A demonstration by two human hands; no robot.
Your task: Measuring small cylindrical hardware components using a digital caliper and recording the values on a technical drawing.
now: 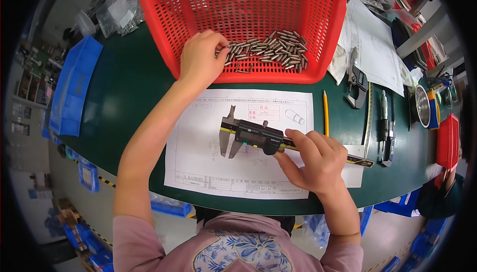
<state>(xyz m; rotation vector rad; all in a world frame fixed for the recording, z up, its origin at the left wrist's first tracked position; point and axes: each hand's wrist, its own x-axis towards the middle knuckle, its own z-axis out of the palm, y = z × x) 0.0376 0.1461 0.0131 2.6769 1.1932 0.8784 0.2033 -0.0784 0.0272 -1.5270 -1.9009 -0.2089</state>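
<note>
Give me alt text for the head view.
The left hand reaches into a red basket of small metal pins, while the right hand holds a digital caliper over a drawing sheet on a green table. A pencil lies to the right.

Bright, even overhead light; soft shadows fall beneath the hands. Fisheye view: edges bend, dark vignette rings left and right corners.

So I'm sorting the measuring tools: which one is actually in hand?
The digital caliper on the drawing sheet, under the right hand; the others lie untouched at the right.
</note>
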